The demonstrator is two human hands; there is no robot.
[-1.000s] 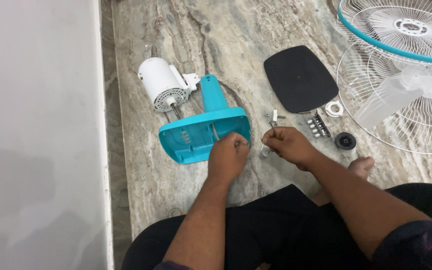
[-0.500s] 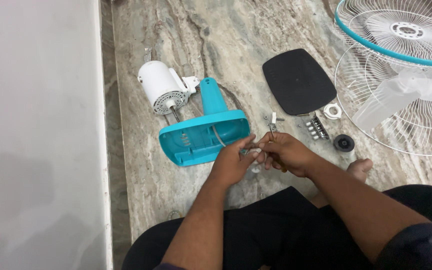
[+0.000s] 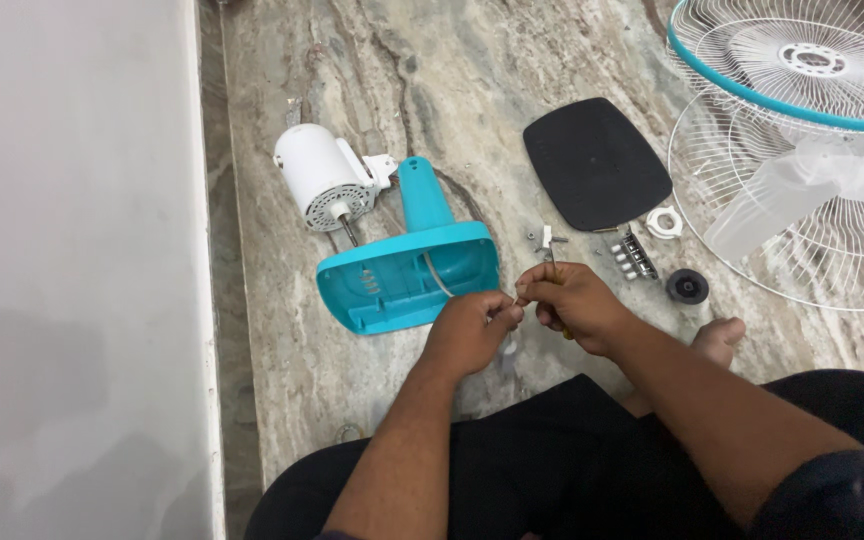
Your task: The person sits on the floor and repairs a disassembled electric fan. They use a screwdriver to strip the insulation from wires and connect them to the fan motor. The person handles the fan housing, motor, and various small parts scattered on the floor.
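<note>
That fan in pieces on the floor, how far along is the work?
Done: motor, black plate and grilles lie apart. In hand: left hand and right hand pinch thin wires by the blue base. Left: every part remains unjoined.

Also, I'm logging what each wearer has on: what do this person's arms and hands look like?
Both forearms are bare. The left hand and right hand wear no gloves, and no rings or watch show. A dark sleeve covers the right upper arm; the left arm shows no sleeve in view.
</note>
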